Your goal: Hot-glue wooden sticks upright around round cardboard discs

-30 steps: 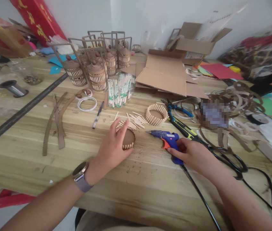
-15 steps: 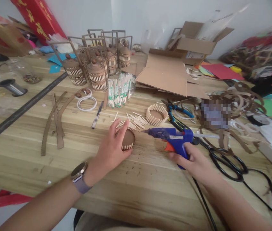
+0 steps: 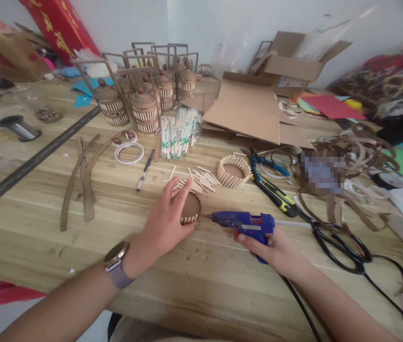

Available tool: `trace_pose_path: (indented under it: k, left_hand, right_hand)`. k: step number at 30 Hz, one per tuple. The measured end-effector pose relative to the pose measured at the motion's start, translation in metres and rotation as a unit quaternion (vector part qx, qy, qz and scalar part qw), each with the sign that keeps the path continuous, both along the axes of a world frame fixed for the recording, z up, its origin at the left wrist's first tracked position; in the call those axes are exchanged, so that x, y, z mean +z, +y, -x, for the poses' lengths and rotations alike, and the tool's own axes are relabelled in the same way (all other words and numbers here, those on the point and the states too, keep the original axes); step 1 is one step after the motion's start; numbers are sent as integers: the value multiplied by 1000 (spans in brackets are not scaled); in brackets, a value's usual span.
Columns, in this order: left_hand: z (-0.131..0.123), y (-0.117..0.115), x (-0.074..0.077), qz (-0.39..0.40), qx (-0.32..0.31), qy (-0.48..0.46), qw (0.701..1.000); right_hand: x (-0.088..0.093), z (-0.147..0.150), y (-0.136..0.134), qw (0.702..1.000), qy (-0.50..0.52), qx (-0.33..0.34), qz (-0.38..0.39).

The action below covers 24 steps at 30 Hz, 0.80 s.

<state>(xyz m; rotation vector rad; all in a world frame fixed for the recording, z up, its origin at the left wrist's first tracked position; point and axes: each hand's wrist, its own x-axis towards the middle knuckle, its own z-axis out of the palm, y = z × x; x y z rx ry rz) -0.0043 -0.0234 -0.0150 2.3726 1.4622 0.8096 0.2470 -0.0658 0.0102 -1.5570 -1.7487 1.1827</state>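
By wall (image 3: 201, 28) — wooden tabletop (image 3: 37, 237) — glue gun (image 3: 237, 220)

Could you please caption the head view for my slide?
Left hand steadying a stick-edged round base, right hand holding a blue glue gun beside it.

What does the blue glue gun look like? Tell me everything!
The blue, plastic-looking glue gun has a dark-smudged barrel, a pale side label and a translucent stick poking out behind. The bare right hand grips its handle; a black cord runs down below. It's nearly level, nozzle pointing left beside the round brown cardboard base edged with pale wooden sticks; touching or not, I can't tell.
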Motion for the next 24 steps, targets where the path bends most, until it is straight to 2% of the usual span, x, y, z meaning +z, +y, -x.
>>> trace_pose_path:
  k: [5,14,24]
  left_hand:
    - [1,0,0,-4,1,9,1000]
    - [-1,0,0,-1,5,4,1000]
    - [0,1,-1,3,1,-6,1000]
  right_hand:
    - [-11,0,-2,999,-27,12,-36]
    - [-17,2,-3,995,-57,34,-80]
    - [-16,6,-3,990,-89,37,-107]
